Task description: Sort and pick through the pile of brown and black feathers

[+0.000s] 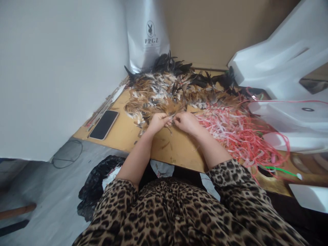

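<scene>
A heap of brown, white and black feathers (166,89) covers the far middle of a tan wooden board (123,135). My left hand (158,122) is curled closed at the near edge of the heap, gripping a small bunch of feathers. Right beside it, almost touching, my right hand (186,122) is closed too, its fingers pinching the same feathers. Both forearms reach out from leopard-print sleeves (230,177). What lies between the fingertips is too small to make out further.
A black phone (104,124) lies on the board's left side. Pink and red plastic strips (235,131) are piled to the right. A white PPGZ bag (149,34) stands at the back. White foam pieces (287,68) fill the right. A black bag (97,181) sits on the floor.
</scene>
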The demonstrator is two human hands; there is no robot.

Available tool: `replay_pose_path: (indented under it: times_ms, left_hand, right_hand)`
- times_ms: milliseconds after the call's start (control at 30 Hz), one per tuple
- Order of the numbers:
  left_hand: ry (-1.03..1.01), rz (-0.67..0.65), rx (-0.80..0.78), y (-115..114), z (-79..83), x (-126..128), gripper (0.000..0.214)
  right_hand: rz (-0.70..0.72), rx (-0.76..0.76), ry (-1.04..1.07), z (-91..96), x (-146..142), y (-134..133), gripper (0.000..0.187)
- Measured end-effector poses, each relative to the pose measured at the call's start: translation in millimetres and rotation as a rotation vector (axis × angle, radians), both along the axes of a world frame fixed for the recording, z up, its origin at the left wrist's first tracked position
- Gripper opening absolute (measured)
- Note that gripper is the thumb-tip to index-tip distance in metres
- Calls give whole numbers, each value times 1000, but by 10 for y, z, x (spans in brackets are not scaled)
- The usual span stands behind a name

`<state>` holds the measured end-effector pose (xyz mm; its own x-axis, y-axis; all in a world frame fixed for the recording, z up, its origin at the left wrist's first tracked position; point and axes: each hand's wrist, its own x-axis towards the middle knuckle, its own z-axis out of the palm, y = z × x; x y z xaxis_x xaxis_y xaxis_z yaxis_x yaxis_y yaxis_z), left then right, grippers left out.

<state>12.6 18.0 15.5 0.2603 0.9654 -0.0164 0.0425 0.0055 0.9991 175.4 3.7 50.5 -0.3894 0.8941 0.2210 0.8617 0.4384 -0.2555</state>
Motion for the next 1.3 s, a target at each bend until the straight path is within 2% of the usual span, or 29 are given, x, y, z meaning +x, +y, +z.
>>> replay_pose_path:
  times_ms: [133,333,433,633,800,933,1033,1100,1200,1300]
  left_hand:
    - [7,-30,-3,16,-34,-5,18]
    - [-55,-38,-61,30,-47,-14,22]
    - [-96,-29,-84,11,-17,-9,21]
    - [-109,-40,-110,-18,19,2,23]
    - [-89,-56,-92,-16,12,-9,23]
    - [-143,40,-68,24,-3,-41,23]
    - [-248,177,-73,70,-9,-77,21]
    - [-337,260,-79,96,-7,-101,20]
    - [-446,333,-92,115,5,-125,19]
    - [-482,334,-98,112,15,-126,18]
  right_hand:
    - [17,-36,147,-12,2,14,16]
    - [-25,-266,613,-99,37,108,19]
    - [1,-318,796,-152,51,157,20]
    - [8,-322,892,-202,28,185,20]
    - [-3,-358,1012,-168,32,193,21]
    - [-82,-349,1124,-131,54,217,24]
    - [-151,-349,1068,-153,56,221,23]
    - [-136,-390,950,-169,51,199,22]
    - [-23,-451,653,-148,26,124,20]
    - [71,-406,247,-84,-42,13,18]
